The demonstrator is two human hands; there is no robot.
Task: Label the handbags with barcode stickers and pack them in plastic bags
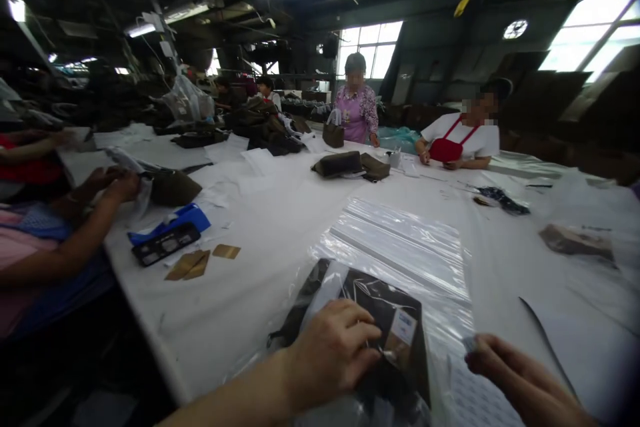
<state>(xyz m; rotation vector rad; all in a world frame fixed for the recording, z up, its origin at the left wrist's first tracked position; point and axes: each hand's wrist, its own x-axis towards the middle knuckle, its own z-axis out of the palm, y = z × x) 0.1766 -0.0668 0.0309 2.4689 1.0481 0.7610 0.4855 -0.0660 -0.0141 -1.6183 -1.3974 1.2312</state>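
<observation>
Clear plastic sleeve [400, 227] lies flat before you on the near part of the white-covered table [250, 307], a dark, flattish bag [380, 293] inside its near end. Your left hand [327, 350] rests over the bag, fingers bent, just beside a white-and-brown rectangular tag [403, 327]; you cannot tell whether they pinch the plastic. To the right, your right hand [515, 370] grips a small pale slip [469, 344] between thumb and finger, above a white sheet printed with rows of small marks [473, 390]. Left of the sleeve lie thin golden-brown cards [195, 265], near a black rectangular tray [166, 244]. Farther off, a person in a purple apron [353, 117] stands at the table's far side.
</observation>
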